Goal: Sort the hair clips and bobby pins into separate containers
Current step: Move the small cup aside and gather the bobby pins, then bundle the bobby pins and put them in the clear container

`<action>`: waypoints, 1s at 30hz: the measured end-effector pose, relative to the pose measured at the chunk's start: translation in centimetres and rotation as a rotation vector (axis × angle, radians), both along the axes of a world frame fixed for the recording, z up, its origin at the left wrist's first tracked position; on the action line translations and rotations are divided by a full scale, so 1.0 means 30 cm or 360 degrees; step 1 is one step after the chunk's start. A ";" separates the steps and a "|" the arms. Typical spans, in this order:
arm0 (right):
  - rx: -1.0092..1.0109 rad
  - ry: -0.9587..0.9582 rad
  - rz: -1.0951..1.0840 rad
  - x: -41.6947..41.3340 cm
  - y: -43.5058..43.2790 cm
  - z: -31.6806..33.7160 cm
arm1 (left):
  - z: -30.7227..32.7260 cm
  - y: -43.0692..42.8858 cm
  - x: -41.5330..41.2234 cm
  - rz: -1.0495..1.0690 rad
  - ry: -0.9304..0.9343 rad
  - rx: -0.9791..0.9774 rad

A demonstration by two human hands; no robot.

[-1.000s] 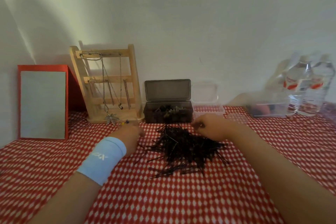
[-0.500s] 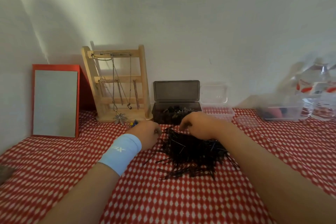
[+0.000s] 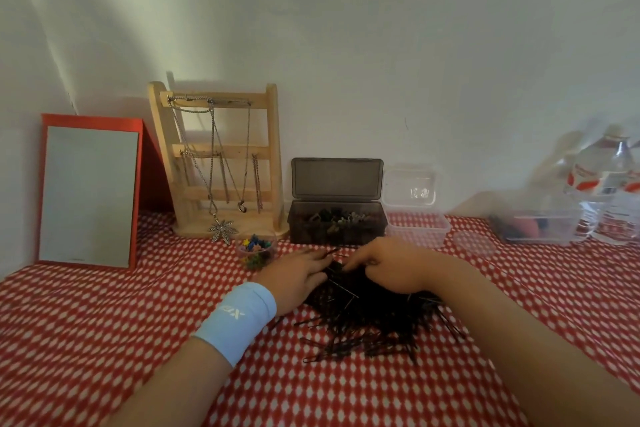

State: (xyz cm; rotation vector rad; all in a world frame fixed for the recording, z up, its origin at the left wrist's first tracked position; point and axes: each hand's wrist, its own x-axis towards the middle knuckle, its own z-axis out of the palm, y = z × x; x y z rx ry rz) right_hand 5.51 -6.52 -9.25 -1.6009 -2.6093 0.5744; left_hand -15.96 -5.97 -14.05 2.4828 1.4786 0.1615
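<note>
Hands drawn together since a second ago, head view: left hand [image 3: 298,274] fingers lie flat, right hand [image 3: 388,267] fingers curl into the bobby pins [image 3: 374,322], grip unclear. Pile on bench [image 3: 104,322] beneath fingers, dark box [image 3: 337,225] just beyond. Pins likely light, springy, slippery, tangled; pinch one mid-shaft. Black, thin, heaped.

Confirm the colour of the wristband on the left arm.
The wristband is light blue; the head view shows it.

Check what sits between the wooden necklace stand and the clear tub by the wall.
Head view: a smoky grey box, lid open, with clips inside, between the necklace stand and clear tub.
</note>
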 end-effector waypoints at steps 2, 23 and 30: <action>0.0142 0.0122 -0.0092 -0.013 0.007 0.003 | -0.002 0.008 -0.007 0.0034 -0.0197 0.0098; -0.0027 0.0048 -0.0209 0.147 -0.037 0.017 | 0.043 -0.036 0.011 -0.0070 -0.0358 -0.0163; -0.0084 -0.0049 -0.0095 0.236 -0.098 0.008 | 0.164 -0.018 0.161 -0.0270 -0.0014 -0.0093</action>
